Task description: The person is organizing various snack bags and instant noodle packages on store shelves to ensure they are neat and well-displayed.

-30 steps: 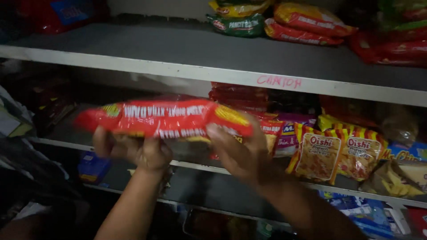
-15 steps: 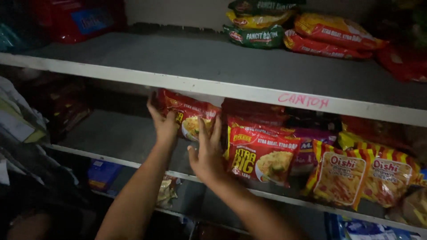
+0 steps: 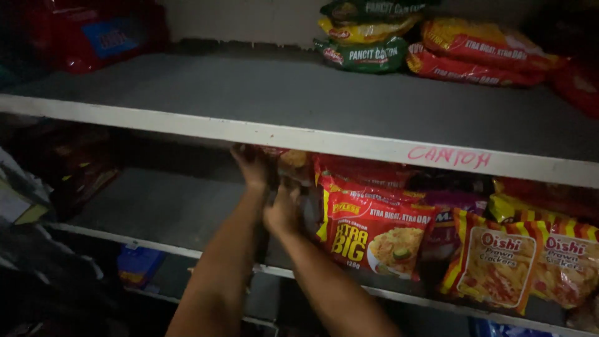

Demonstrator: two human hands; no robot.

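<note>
Both my arms reach deep into the dim middle shelf (image 3: 162, 206). My left hand (image 3: 253, 165) is up under the white shelf edge (image 3: 187, 125), gripping a red noodle packet (image 3: 293, 163) that is mostly hidden in shadow. My right hand (image 3: 284, 209) is just below and right of it, against the same packet's lower side. To the right of my hands, a larger red and yellow noodle packet (image 3: 374, 234) stands upright at the shelf front.
Orange and yellow cracker bags (image 3: 496, 262) stand further right. The upper shelf (image 3: 249, 87) carries green and yellow noodle packs (image 3: 365, 53), red packs (image 3: 480, 53) and a red bag (image 3: 93, 37). A blue box (image 3: 140, 265) sits on the lower shelf.
The red packet, held flat in front of the shelves a second ago, has been turned and pushed far back into the middle shelf. Both hands followed it in.
</note>
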